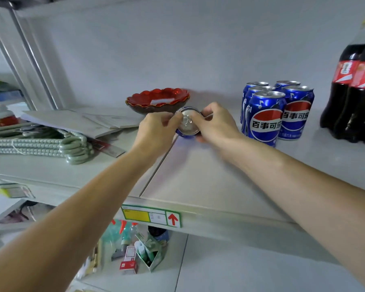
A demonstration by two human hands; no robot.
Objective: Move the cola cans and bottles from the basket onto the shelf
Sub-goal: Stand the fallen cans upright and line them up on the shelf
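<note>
Much of the blue can and the shelf's edges are going unseen.

Both hands, the left hand (156, 131) and the right hand (215, 125), are covering the sides of the blue cola can with the silver top (188, 123), so its label is not showing and whether its base is touching the grey metal shelf (198, 182) cannot be told. The dark cola bottles with red labels (354, 91) are running off the right edge. The three rear cans in the cluster of blue cola cans (276, 110) are hiding behind the front two. The small boxes and bottles on the lower shelf (135, 249) are blurring together, and the print on the yellow and green shelf tag (151, 216) is too small to read.
</note>
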